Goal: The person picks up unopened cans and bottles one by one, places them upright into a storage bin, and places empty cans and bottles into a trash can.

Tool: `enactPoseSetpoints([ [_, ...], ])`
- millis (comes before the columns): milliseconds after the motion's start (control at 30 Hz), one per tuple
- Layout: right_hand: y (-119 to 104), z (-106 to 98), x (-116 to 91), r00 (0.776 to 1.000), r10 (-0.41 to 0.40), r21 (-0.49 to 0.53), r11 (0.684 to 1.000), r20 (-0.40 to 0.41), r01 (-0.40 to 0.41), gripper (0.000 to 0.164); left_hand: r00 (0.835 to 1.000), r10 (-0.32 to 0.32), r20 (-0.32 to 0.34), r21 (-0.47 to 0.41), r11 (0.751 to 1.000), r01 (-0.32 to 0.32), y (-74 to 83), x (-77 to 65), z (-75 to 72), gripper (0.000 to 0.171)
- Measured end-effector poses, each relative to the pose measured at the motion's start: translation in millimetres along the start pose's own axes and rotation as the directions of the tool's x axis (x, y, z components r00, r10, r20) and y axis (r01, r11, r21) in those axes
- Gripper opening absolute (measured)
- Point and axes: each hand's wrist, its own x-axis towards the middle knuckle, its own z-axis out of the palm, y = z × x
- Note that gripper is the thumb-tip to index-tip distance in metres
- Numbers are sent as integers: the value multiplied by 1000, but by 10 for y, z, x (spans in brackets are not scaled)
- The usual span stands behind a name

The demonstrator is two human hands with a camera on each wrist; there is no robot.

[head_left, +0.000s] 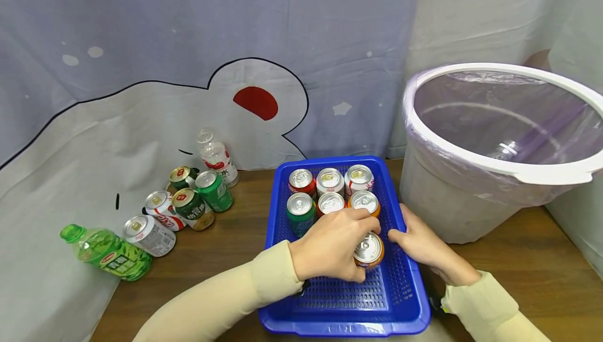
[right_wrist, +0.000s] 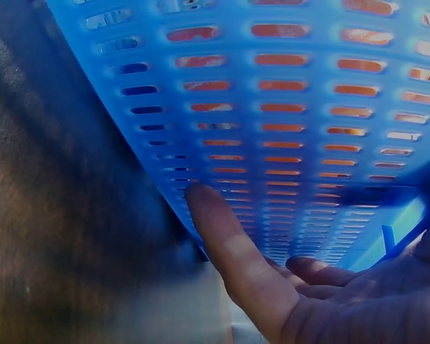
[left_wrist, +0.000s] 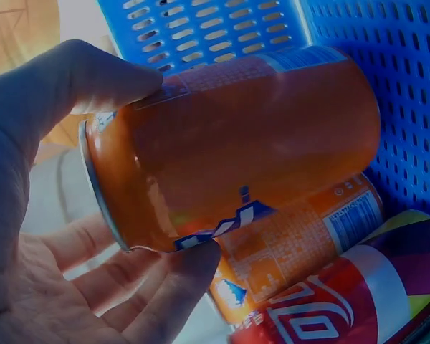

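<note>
My left hand (head_left: 332, 245) grips an orange soda can (head_left: 369, 249) near its top, inside the blue plastic basket (head_left: 346, 327). In the left wrist view, thumb and fingertips lie on opposite sides of this can (left_wrist: 258, 143). Another orange can (head_left: 365, 201) stands right behind it, with a red-and-purple can (left_wrist: 344, 301) beside that one. Several more cans fill the back of the basket in rows, among them a green can (head_left: 301, 213). My right hand (head_left: 424, 242) holds the basket's right rim, thumb over the edge and fingers against the perforated outer wall (right_wrist: 287, 107).
To the left stand several cans, including a green can (head_left: 214, 191) and a silver can (head_left: 151, 234), plus a clear bottle (head_left: 219, 161) and a tilted green bottle (head_left: 113, 253). A large lined bin (head_left: 438, 190) stands close to the basket's right side. A printed curtain (head_left: 330, 43) hangs behind.
</note>
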Motion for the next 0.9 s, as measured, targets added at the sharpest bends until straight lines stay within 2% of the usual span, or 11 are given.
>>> enactPoseSetpoints([
  [200, -7, 8, -12, 1000, -3, -18, 1000, 0, 3, 50, 999, 50, 10, 74, 996, -50, 2, 59, 50, 67],
  [433, -16, -3, -7, 1000, 22, -30, 999, -8, -23, 46, 997, 73, 22, 120, 990, -75, 4, 105, 63, 69],
  [667, -7, -3, -8, 1000, -2, -41, 999, -15, 2, 46, 993, 115, 27, 208, 971, -118, -20, 150, 54, 66],
  [900, 2, 5, -4, 1000, -11, -46, 999, -14, 11, 49, 993, 99, 66, 257, 960, -113, -52, 187, 48, 73],
])
